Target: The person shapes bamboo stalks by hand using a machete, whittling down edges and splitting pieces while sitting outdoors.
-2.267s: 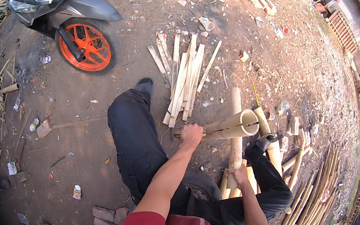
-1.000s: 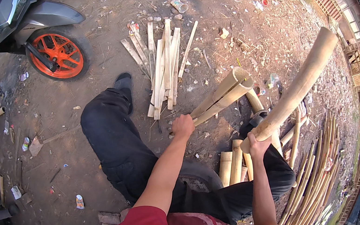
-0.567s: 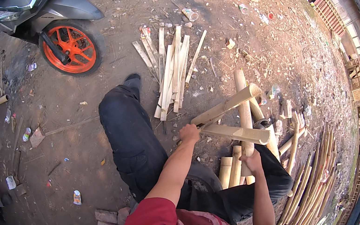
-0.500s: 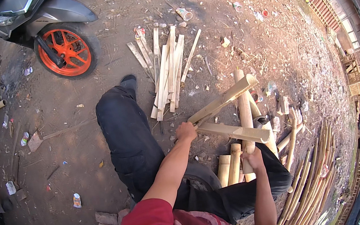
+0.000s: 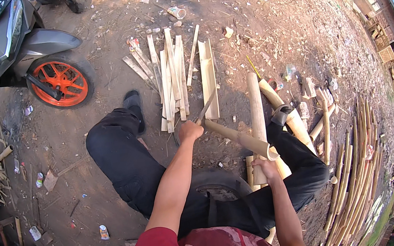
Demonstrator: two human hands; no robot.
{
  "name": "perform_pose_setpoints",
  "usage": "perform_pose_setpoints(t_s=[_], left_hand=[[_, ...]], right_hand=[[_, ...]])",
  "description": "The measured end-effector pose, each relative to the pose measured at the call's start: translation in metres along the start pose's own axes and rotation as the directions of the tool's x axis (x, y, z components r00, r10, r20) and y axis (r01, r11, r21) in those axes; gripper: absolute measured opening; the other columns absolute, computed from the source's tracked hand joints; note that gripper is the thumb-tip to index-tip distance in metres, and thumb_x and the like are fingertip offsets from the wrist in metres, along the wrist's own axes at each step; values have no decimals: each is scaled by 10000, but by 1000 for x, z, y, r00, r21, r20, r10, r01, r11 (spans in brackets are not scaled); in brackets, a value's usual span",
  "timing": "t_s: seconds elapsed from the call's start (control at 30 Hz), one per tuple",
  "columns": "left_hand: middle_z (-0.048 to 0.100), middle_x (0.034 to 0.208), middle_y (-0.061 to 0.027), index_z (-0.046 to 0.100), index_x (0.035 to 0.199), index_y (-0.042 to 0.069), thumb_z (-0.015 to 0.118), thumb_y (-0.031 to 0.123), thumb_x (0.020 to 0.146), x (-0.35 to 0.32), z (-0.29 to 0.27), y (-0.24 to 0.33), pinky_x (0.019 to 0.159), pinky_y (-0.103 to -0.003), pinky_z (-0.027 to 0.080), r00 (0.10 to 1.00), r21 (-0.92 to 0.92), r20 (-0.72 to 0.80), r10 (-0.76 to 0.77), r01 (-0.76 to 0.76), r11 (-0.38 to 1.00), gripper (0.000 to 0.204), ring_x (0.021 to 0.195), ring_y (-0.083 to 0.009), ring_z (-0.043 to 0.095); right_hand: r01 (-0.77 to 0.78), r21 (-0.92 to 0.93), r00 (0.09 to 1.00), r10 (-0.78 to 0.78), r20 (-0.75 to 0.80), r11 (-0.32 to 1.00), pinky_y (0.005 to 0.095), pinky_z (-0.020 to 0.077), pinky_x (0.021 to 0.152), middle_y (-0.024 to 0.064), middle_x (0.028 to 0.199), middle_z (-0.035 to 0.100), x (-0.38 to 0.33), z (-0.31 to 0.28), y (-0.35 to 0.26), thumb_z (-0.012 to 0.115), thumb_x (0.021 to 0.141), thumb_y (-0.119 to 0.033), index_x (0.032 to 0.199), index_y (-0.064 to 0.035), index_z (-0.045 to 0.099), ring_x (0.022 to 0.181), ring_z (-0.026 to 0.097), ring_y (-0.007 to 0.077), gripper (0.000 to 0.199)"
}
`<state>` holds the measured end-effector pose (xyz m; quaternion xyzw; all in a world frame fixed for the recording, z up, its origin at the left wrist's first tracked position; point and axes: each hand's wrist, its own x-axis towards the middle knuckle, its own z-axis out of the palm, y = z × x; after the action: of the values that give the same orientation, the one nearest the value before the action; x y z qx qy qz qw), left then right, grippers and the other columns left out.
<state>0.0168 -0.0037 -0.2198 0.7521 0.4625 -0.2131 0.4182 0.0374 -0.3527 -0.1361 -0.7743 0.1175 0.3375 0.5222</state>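
Observation:
My left hand (image 5: 191, 130) is closed round the handle of a machete (image 5: 210, 103), its dark blade pointing up and to the right. Close to that hand begins a split half of bamboo (image 5: 235, 135), which slants down to the right and crosses in front of a round bamboo pole (image 5: 255, 108). My right hand (image 5: 266, 168) is wrapped round the lower part of that pole, just below the half's end; fingers partly hidden. Another split half (image 5: 208, 77) lies on the ground, hollow side up, right of a pile of flat bamboo strips (image 5: 172, 78).
A motorbike with an orange front wheel (image 5: 59, 84) stands at the far left. Long thin poles (image 5: 351, 170) lie at the right. A tyre (image 5: 222, 183) sits between my legs. Thicker bamboo (image 5: 288, 116) lies by my right foot, and litter dots the dirt.
The two bamboo halves, joined at my left hand before, are now apart. One lies on the ground beside the strips. The machete blade shows plainly now, and the view has shifted.

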Motion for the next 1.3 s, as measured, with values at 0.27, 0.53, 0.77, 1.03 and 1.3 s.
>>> perform_pose_setpoints(t_s=[0.27, 0.53, 0.77, 1.03, 1.3], left_hand=[[742, 957, -190, 722, 993, -39, 831, 349, 822, -71, -108, 44, 763, -417, 549, 972, -63, 57, 229, -225, 972, 438, 861, -295, 713], [677, 710, -82, 687, 881, -35, 827, 251, 840, -76, -86, -3, 477, -342, 456, 979, -178, 175, 103, -71, 981, 321, 522, -157, 597], [641, 668, -56, 682, 852, -7, 786, 210, 872, -68, -95, 14, 451, -321, 423, 967, -346, 152, 204, -142, 927, 241, 482, -135, 550], [656, 658, -56, 723, 812, -8, 779, 207, 859, -84, -161, 37, 527, -349, 451, 951, -377, -168, 258, -304, 875, 226, 552, -137, 588], [646, 633, -127, 705, 835, -49, 752, 201, 852, -103, -189, 29, 617, -402, 491, 818, -217, -450, 358, -489, 845, 255, 566, -211, 597]], right_hand=[[-112, 94, 974, 90, 209, 989, 371, 549, 788, 111, 979, 719, -20, 63, -28, 802, 790, -158, 1137, 34, 681, 892, 696, 219, 415], [-145, -567, 981, 42, -192, 810, 462, 542, 945, 211, 1186, 698, 9, 70, -13, 872, 721, -293, 1272, 25, 629, 1132, 679, 361, 680], [799, -593, 481, -488, 729, -99, 492, 426, 1100, 133, 1548, 461, -34, 107, -11, 807, 760, -191, 1363, -150, 582, 1422, 445, 346, 644], [850, -434, 497, -727, 475, 298, 432, 587, 939, 162, 1385, 663, 23, 139, -72, 729, 677, 30, 1139, -94, 717, 1155, 688, 382, 479], [708, -450, 657, -741, 137, 545, 435, 593, 860, 203, 1093, 755, 67, 158, -153, 791, 893, -183, 1117, -36, 754, 971, 741, 376, 271]])
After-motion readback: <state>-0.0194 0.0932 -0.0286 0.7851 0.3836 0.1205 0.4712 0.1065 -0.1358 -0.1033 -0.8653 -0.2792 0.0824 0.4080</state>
